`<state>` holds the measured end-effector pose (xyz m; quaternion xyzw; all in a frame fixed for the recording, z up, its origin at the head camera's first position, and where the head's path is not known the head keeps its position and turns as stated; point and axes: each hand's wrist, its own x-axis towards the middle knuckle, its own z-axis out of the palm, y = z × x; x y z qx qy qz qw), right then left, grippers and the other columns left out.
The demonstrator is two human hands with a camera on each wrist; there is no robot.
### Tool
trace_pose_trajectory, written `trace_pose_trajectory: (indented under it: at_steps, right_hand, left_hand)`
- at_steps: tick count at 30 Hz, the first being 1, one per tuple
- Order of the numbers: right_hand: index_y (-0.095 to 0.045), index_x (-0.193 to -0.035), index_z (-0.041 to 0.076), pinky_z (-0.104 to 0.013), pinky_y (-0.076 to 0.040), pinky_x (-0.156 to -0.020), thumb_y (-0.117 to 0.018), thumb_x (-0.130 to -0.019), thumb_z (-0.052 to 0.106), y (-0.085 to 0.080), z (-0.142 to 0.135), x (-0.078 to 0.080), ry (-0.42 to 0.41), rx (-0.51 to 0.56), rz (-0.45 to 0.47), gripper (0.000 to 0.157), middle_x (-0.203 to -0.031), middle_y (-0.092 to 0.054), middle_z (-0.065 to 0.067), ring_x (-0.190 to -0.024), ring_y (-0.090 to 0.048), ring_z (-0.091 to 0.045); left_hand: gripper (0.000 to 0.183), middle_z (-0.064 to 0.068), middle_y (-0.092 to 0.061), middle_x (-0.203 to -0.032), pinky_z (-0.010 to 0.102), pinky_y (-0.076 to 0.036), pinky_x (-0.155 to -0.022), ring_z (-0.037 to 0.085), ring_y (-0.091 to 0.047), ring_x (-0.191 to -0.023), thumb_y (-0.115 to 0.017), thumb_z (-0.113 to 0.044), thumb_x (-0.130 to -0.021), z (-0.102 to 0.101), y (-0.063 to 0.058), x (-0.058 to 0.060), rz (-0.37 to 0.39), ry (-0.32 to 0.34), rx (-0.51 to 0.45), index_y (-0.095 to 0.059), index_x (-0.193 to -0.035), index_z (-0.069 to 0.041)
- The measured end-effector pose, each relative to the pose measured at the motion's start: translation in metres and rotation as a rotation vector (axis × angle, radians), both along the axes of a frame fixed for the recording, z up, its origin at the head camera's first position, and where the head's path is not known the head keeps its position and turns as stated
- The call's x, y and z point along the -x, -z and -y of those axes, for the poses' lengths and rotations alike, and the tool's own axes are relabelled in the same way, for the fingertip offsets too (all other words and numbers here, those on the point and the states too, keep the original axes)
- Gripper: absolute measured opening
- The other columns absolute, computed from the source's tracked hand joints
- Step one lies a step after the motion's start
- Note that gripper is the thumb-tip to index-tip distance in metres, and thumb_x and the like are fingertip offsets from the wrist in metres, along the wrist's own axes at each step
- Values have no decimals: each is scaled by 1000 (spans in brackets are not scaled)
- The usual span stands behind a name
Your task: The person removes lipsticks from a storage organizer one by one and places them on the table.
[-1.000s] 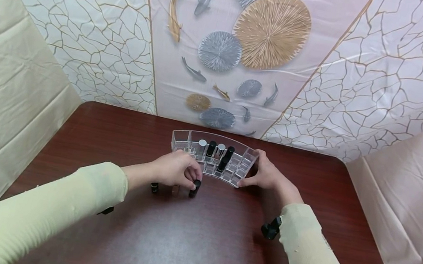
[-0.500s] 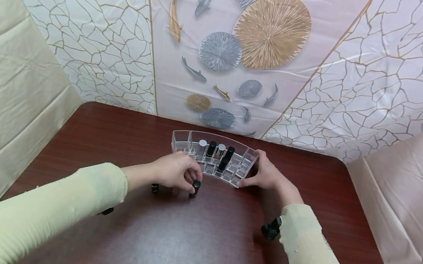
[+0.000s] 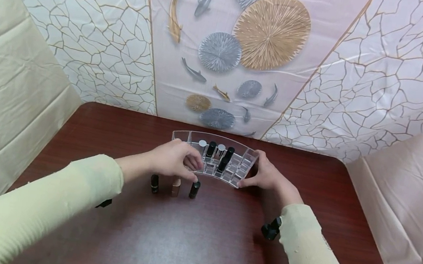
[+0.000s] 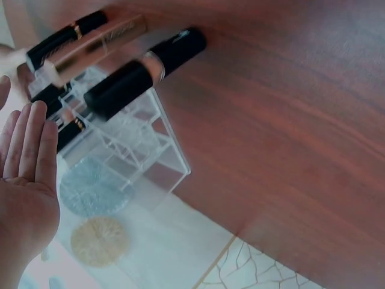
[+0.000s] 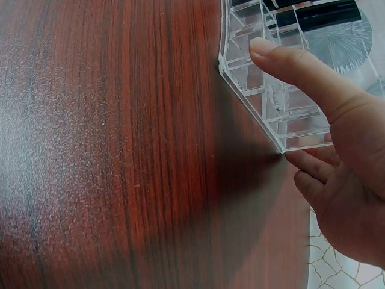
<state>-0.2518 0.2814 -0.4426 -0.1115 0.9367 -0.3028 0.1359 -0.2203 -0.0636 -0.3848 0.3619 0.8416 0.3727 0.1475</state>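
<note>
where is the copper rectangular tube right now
In the head view, the copper rectangular tube stands just left of centre, between two black cylindrical tubes, below the left hand.

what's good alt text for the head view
A person's right hand grips a clear curved rack holding several tubes, while the left hand hovers, empty, near its opposite end. A black tube, a tan tube and another black tube stand in front on a dark red table.

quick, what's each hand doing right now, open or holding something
Left hand: open, holding nothing.
Right hand: holding one end of the clear rack.
</note>
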Motion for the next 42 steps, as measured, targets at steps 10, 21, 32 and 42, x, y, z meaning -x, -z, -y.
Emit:
trace_pose_trajectory:
  at_steps: [10,21,32,42]
  right_hand:
    - [-20,-155,-6,-56,-36,-118,-101,-71,26,-2,0,-2,-2,8,5,121,-144,-48,-34,-136,-47,-44]
    - [-19,-156,-5,-55,-36,-119,-101,-72,27,0,-2,2,-4,-9,18,122,-144,-47,-33,-136,-46,-43]
    - [-20,-155,-6,-56,-36,-118,-101,-71,28,0,-1,1,-10,-8,3,122,-143,-48,-34,-135,-47,-44]
    - [-25,-151,-9,-54,-37,-116,-102,-68,22,1,-2,1,-25,29,-36,118,-137,-53,-34,-132,-50,-47]
  left_hand:
    - [28,3,-81,-107,28,-62,-90,23,-79,-103,-92,-16,-85,3,-18,18,-50,-67,-37,-80,-109,-7]
    - [34,9,-81,-111,32,-60,-95,20,-78,-104,-90,-18,-88,10,-27,40,-80,-124,4,-79,-116,-3]
    - [39,8,-80,-113,33,-60,-96,23,-77,-106,-93,-21,-85,8,-25,57,-86,-172,9,-78,-117,-4]
    - [41,9,-79,-117,34,-60,-97,24,-76,-110,-92,-17,-86,1,-19,67,-47,-185,26,-76,-121,-4]
